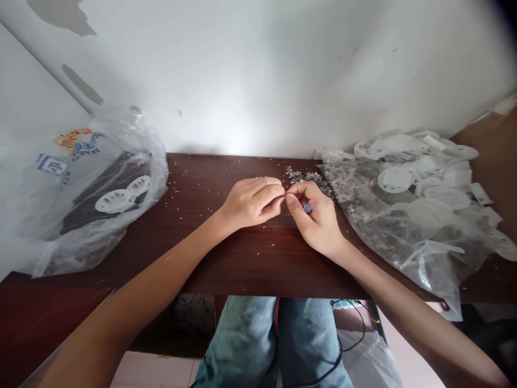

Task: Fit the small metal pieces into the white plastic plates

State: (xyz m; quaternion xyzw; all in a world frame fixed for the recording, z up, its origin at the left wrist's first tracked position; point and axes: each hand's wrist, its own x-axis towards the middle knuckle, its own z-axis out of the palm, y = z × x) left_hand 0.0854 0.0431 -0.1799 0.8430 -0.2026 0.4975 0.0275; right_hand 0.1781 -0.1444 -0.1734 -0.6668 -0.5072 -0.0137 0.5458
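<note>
Over the middle of the dark brown table (242, 258), my left hand (256, 202) and my right hand (313, 215) meet at the fingertips. Both are closed in a pinch around something tiny between them, too small to name. A blue-purple rounded end of an object (307, 208) pokes out of my right hand, its rest hidden by the fingers. Just behind my right hand lies a pile of small metal pieces (309, 178), which spreads toward a clear plastic bag (363, 210).
At the left, an open clear bag (153, 134) holds white oval slotted pieces (115, 201). Many white plastic pieces (428, 167) are heaped at the right, beside a cardboard box (493, 151). Tiny white bits dot the tabletop. A black cable (359, 323) hangs below the table edge.
</note>
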